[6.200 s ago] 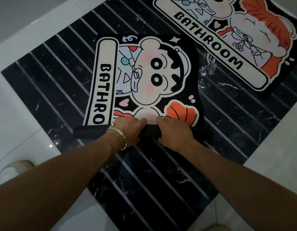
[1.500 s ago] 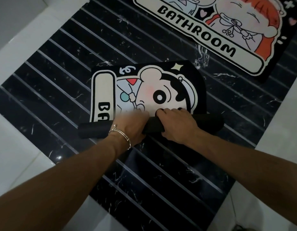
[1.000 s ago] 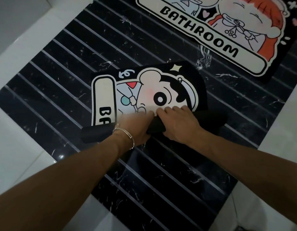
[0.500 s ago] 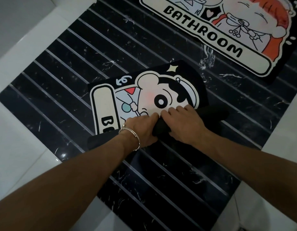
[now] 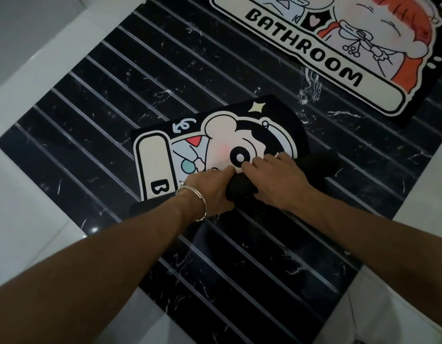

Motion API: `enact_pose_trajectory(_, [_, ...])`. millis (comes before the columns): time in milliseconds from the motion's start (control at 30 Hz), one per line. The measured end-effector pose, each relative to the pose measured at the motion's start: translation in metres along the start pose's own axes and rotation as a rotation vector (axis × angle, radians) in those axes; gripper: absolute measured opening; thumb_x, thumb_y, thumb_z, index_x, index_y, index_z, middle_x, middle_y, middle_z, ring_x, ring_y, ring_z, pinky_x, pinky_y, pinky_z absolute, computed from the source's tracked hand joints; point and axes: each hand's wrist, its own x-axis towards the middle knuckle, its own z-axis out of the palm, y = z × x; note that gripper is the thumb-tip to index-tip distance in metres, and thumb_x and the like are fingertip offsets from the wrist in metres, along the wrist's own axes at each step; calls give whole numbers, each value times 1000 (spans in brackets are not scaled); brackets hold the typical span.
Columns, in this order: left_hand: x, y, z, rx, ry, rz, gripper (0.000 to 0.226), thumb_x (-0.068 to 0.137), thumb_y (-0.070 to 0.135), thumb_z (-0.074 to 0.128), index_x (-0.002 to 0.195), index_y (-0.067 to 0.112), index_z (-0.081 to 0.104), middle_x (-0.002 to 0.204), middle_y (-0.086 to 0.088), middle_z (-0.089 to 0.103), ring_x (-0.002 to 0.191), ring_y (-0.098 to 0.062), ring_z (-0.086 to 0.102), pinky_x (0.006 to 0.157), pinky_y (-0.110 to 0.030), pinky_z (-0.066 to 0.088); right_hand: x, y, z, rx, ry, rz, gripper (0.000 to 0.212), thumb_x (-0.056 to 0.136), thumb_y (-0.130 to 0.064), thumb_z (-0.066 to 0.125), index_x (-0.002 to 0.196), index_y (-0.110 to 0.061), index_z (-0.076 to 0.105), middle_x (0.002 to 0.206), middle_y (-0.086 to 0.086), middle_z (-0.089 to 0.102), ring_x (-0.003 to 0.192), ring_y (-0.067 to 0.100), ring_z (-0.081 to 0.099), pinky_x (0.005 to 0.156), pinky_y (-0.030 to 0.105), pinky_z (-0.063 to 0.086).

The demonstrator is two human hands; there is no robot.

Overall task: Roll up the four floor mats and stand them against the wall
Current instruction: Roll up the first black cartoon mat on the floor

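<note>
While both forearms reach forward and down from the bottom of the view, the hands meet on a half-rolled mat (image 5: 215, 142) lying on the black striped floor (image 5: 115, 95); a white tiled border (image 5: 24, 234) runs along the left side; the left arm comes in at a slant from the lower left, a thin silver bracelet (image 5: 194, 203) around its wrist; the left hand (image 5: 210, 189) lies palm down over the black roll (image 5: 239, 189), fingers curled forward onto the printed face, pressing rather than clasping it all the way round; just beside it, the right hand (image 5: 274, 180) bends over the same roll, its fingers spread across the cartoon face, thumb tucked under toward the near side; the roll's right end (image 5: 321, 162) sticks out past that hand; the flat part of the mat shows a single letter B and half a drawn head; farther right and higher, a second mat (image 5: 326, 45) marked BATHROOM lies flat, well apart from the hands.
</note>
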Motion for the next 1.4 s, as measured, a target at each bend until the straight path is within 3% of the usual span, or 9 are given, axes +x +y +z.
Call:
enact_pose_trajectory(200, [-7, 11, 10, 102, 100, -20, 54, 84, 37, 58, 129, 20, 33, 106, -2, 55, 91, -24, 60, 64, -35, 42, 10, 5, -7, 133, -118, -76, 40, 84, -26, 61, 118, -14, 44, 108, 3, 59, 95, 23, 59, 77, 36, 40])
enact_pose_trajectory(367, [0, 10, 6, 71, 124, -45, 48, 83, 42, 58, 122, 20, 38, 97, -1, 58, 83, -25, 62, 69, -37, 51, -1, 9, 1, 3, 65, -70, 61, 79, -28, 68, 132, -13, 43, 112, 5, 58, 102, 26, 56, 86, 39, 38])
enact_pose_trajectory(533, [-2, 9, 7, 80, 113, -71, 49, 83, 42, 60, 121, 19, 39, 100, 0, 57, 85, -22, 61, 70, -36, 47, 5, 9, -1, 0, -26, -46, 58, 86, -24, 59, 136, -15, 31, 117, 4, 54, 105, 24, 54, 90, 41, 39])
enact_pose_trajectory(767, [-4, 15, 11, 122, 109, -57, 52, 86, 40, 57, 128, 19, 34, 103, -3, 55, 86, -25, 61, 67, -35, 43, 8, 16, -9, 142, -178, -91, 57, 83, -26, 62, 133, -15, 36, 110, 3, 59, 94, 23, 59, 74, 33, 37])
enact_pose_trajectory(867, [-3, 13, 9, 82, 130, -87, 49, 85, 45, 57, 122, 19, 38, 91, 1, 53, 75, -21, 57, 63, -31, 40, 4, 17, -3, 14, 42, -103, 54, 71, -29, 72, 119, -17, 50, 101, 2, 59, 91, 24, 57, 80, 36, 39])
enact_pose_trajectory(967, [-1, 11, 5, 70, 161, -124, 45, 84, 47, 57, 116, 20, 41, 83, 5, 47, 68, -17, 50, 61, -30, 37, 2, 19, 7, -66, 234, -14, 56, 53, -34, 83, 99, -15, 60, 84, 5, 61, 72, 26, 59, 72, 40, 46])
enact_pose_trajectory(1133, [-5, 13, 8, 97, 139, -119, 49, 84, 42, 57, 122, 18, 37, 101, 0, 57, 83, -23, 61, 64, -33, 40, 7, 13, 2, 56, 22, -18, 45, 77, -33, 68, 113, -15, 48, 102, 3, 59, 91, 24, 58, 76, 37, 37])
enact_pose_trajectory(1300, [-7, 13, 11, 215, 146, -38, 56, 84, 38, 60, 129, 18, 34, 110, -3, 53, 92, -25, 60, 64, -34, 38, 9, 16, -7, 326, -333, 66, 47, 73, -39, 69, 109, -18, 50, 99, 2, 61, 79, 19, 55, 68, 29, 42])
enact_pose_trajectory(1400, [-6, 10, 9, 144, 73, -64, 49, 83, 40, 59, 121, 17, 39, 103, -3, 56, 86, -26, 61, 65, -34, 42, 5, 9, -2, 187, -187, 22, 51, 77, -40, 66, 118, -19, 45, 106, 1, 60, 92, 22, 58, 74, 32, 38])
